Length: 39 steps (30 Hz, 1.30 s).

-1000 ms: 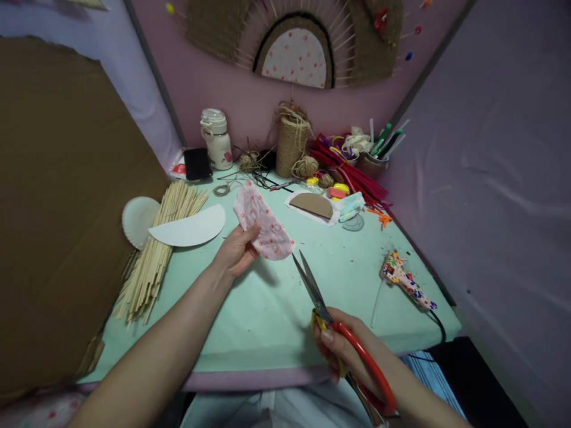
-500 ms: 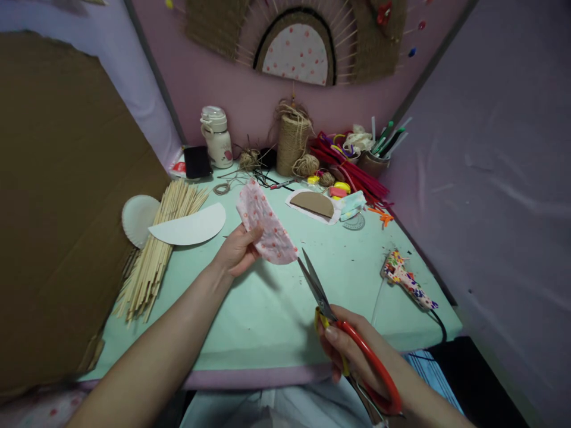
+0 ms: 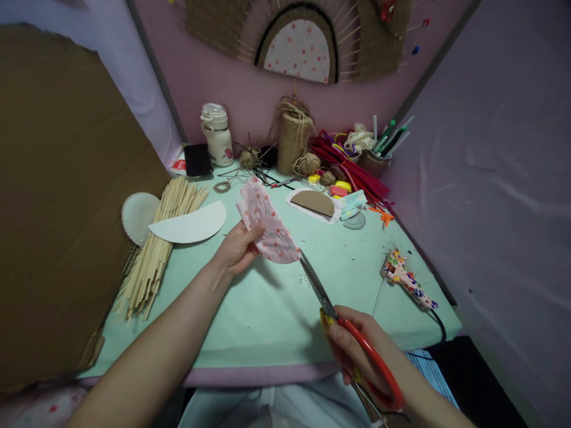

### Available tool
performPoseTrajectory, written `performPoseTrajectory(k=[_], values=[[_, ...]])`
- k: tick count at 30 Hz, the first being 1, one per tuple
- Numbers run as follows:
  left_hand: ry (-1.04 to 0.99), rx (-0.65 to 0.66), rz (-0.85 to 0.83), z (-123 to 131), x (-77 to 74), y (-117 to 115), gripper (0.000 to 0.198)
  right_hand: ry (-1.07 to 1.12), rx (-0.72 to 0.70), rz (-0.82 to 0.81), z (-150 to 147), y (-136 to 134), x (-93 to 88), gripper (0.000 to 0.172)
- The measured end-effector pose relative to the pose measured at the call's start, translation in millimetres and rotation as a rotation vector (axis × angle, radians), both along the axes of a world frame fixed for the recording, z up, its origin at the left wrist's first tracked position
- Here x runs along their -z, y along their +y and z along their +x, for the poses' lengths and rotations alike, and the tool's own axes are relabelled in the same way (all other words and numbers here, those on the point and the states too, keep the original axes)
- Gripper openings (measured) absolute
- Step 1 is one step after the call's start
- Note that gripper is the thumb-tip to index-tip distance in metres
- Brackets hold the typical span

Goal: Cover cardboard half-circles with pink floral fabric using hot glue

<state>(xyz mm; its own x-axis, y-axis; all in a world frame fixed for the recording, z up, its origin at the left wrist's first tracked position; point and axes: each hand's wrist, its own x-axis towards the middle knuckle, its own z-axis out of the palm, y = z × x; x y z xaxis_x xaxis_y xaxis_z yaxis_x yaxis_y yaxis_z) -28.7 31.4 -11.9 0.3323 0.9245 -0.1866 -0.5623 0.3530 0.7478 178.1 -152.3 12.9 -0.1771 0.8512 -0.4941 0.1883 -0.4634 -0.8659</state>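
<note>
My left hand (image 3: 238, 248) pinches a half-round piece of pink fabric (image 3: 269, 223) with red dots, thumb on its face, above the table. In my right hand (image 3: 357, 339) are scissors (image 3: 317, 285) with red and yellow handles. Their blades are nearly closed, and the tips meet the lower right corner of the fabric; whether they grip it I cannot tell. Beyond the fabric, a brown cardboard half-circle (image 3: 313, 203) lies on a larger white piece (image 3: 292, 199).
Bamboo sticks (image 3: 154, 267), a white half-round sheet (image 3: 191, 224) and a paper plate (image 3: 136, 217) lie left. A patterned glue gun (image 3: 408, 279) with a cord rests right. Twine (image 3: 293, 142), a bottle (image 3: 217, 135) and red pipe cleaners (image 3: 352, 169) line the back. Cardboard (image 3: 66, 208) stands at left.
The scissor blades have closed from slightly apart to nearly together at the fabric's corner. My right hand has shifted slightly to the right; my left hand stays almost in place.
</note>
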Motion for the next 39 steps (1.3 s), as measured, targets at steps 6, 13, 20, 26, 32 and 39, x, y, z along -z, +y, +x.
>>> performPoseTrajectory(k=[6, 13, 20, 26, 32, 39], values=[[0.001, 0.001, 0.021, 0.2, 1.5, 0.8, 0.047, -0.011, 0.006, -0.014, -0.3, 0.3, 0.8, 0.055], [0.020, 0.000, 0.020, -0.3, 2.0, 1.2, 0.049, -0.033, 0.002, -0.035, 0.7, 0.9, 1.8, 0.057], [0.009, 0.001, 0.024, -0.9, 1.9, 1.6, 0.047, -0.039, 0.000, -0.033, 1.2, -0.1, 3.3, 0.057], [0.024, 0.003, 0.016, -0.1, 1.8, 1.1, 0.051, -0.037, 0.009, -0.018, -0.1, -0.6, 0.2, 0.057], [0.026, 0.003, 0.024, 0.3, 0.7, -0.1, 0.052, -0.071, 0.012, -0.073, -0.3, 0.2, -1.7, 0.061], [0.045, 0.020, 0.041, 0.4, 0.9, -0.2, 0.045, -0.082, 0.022, -0.072, -0.9, -2.0, -3.2, 0.061]])
